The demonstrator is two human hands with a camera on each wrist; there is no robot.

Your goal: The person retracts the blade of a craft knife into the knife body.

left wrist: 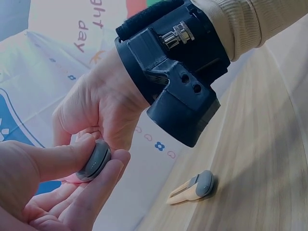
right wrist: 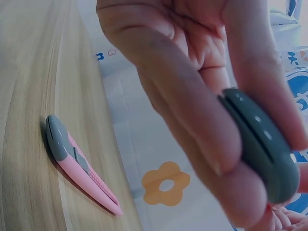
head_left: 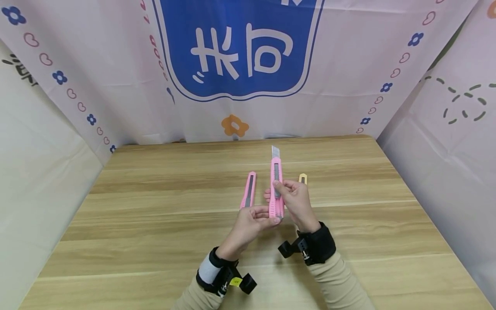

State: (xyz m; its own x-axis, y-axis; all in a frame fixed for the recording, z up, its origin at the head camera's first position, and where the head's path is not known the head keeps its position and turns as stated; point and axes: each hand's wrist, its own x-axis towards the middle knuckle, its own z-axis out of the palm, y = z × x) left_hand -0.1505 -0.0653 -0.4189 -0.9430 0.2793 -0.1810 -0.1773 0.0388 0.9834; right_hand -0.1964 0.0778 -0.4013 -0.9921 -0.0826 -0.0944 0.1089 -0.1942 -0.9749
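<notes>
A pink utility knife (head_left: 276, 185) is held up over the table, its blade (head_left: 275, 152) out at the far end. My right hand (head_left: 296, 202) grips its body, the thumb on the slider. At the near end, my left hand (head_left: 249, 224) pinches the knife's grey end cap (left wrist: 96, 160) between thumb and fingers. That same pinch fills much of the right wrist view. To the left on the table lies a second pink utility knife (head_left: 249, 189), its near end behind my left hand. A yellow utility knife (head_left: 303, 178) lies on the right, mostly hidden by my right hand.
The wood-grain table (head_left: 155, 241) runs back to a printed cloth (head_left: 116, 99) hanging along its far edge. More cloth hangs at both sides. A black strap with a small camera (head_left: 317, 243) circles each wrist.
</notes>
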